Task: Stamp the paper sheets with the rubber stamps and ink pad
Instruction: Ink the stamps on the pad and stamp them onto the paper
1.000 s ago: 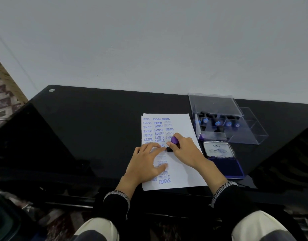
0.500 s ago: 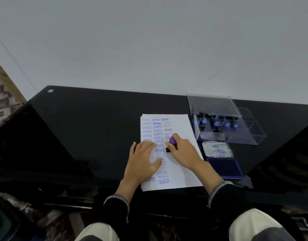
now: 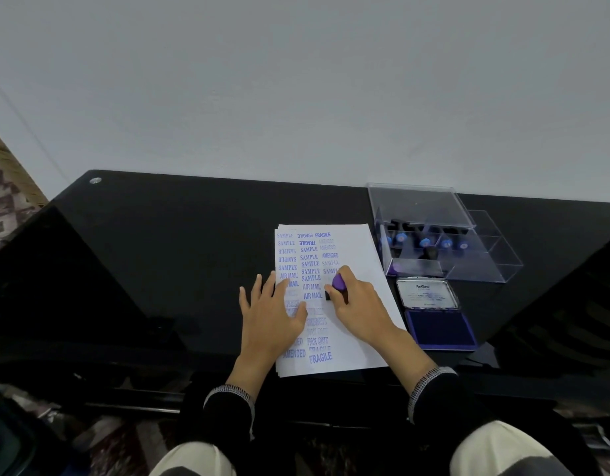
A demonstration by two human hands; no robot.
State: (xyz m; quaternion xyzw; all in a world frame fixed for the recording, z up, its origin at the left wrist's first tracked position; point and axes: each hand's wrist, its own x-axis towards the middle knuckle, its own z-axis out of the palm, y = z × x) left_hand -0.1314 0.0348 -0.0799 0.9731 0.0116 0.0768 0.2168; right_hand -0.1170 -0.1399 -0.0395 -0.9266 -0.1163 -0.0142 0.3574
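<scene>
Our right hand [image 3: 360, 305] still pinches the purple stamp [image 3: 338, 285] on the paper [image 3: 362, 255], frame ctr; left hand [image 3: 269, 312], fingers spread flat, has slid slightly left vs 0.5 s ago. Ink pad [image 3: 440, 329] open, lower right.

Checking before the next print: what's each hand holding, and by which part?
Right hand grips the stamp by its purple handle. Left hand holds nothing, resting flat on the paper.

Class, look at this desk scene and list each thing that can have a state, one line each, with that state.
Ink pad: lid open, blue pad exposed.
Clear stamp box: lid raised, stamps inside.
Purple stamp: gripped, base on the sheet.
Paper sheets: stacked flat, top sheet partly stamped.
Left hand: flat on the paper.
Right hand: grip closed round the stamp.
</scene>
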